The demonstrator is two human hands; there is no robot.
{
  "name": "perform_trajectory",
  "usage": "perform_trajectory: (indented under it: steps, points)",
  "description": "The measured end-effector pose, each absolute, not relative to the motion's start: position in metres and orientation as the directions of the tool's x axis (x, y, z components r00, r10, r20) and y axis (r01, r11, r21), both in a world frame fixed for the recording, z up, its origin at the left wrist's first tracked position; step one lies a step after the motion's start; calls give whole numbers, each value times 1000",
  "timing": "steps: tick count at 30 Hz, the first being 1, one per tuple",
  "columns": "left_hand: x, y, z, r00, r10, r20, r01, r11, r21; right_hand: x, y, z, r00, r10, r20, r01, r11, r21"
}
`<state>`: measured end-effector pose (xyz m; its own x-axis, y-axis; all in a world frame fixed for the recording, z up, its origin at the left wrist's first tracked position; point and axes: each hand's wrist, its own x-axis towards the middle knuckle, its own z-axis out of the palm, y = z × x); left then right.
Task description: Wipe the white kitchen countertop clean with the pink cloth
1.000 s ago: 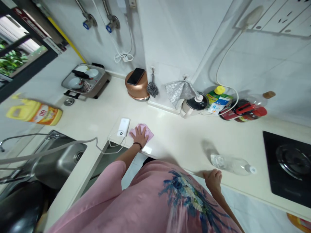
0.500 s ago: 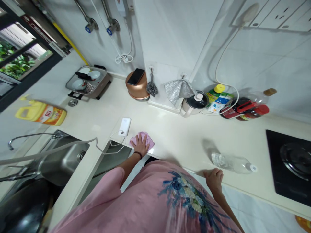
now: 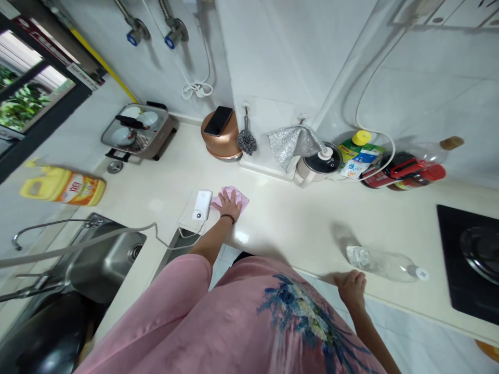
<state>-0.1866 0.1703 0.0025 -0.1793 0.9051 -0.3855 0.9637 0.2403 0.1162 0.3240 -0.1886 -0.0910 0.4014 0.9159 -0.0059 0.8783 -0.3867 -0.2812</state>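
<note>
My left hand (image 3: 230,206) lies on a pink cloth (image 3: 242,198) on the pale countertop (image 3: 288,213), fingers spread and pressing it flat. The palm hides part of the cloth. Just left of it is a white power bank (image 3: 202,204) with a white cable. My right hand (image 3: 352,287) rests at the counter's front edge, thumb apart and fingers loosely bent, holding nothing. Close beyond it a clear plastic bottle (image 3: 388,264) lies on its side, its white cap to the right.
A sink (image 3: 107,270) is at left, near a yellow detergent jug (image 3: 64,185). Behind stand an electric pan (image 3: 136,132) holding bowls, a copper-coloured pot (image 3: 221,140) with a phone on top, and a small lidded pot (image 3: 322,161). A black cooktop (image 3: 463,270) sits at right.
My left hand has pushed the pink cloth away from me, off the front edge and further onto the counter, beside the power bank. My right hand stays at the edge. The view has shifted slightly.
</note>
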Motion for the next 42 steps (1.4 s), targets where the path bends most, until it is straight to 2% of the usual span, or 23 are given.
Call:
perform_trajectory:
  steps: [6, 13, 16, 21, 26, 31, 35, 42]
  points:
    - [-183, 231, 2, -157, 916, -370, 966, 221, 136, 319, -186, -88, 514, 851, -106, 802, -521, -294]
    - [-137, 270, -1, -130, 916, -378, 970, 197, 144, 318, -189, -93, 532, 837, -124, 786, -543, -294]
    - [-95, 268, -3, -31, 919, -394, 978, 110, 180, 317, -190, -96, 535, 835, -127, 789, -548, -278]
    - [-8, 234, -3, 215, 888, -407, 954, -102, 282, 315, -190, -97, 503, 863, -51, 826, -498, -264]
    - [63, 171, -7, 526, 760, -382, 836, -378, 399, 313, -188, -93, 517, 853, -66, 813, -514, -274]
    - [75, 142, -11, 661, 663, -351, 740, -497, 454, 312, -188, -90, 534, 840, -97, 791, -537, -294]
    - [50, 159, -9, 628, 695, -350, 763, -463, 451, 315, -190, -93, 522, 849, -84, 795, -520, -311]
    - [-48, 196, 0, 315, 860, -400, 928, -191, 320, 318, -191, -100, 492, 869, -49, 821, -482, -306]
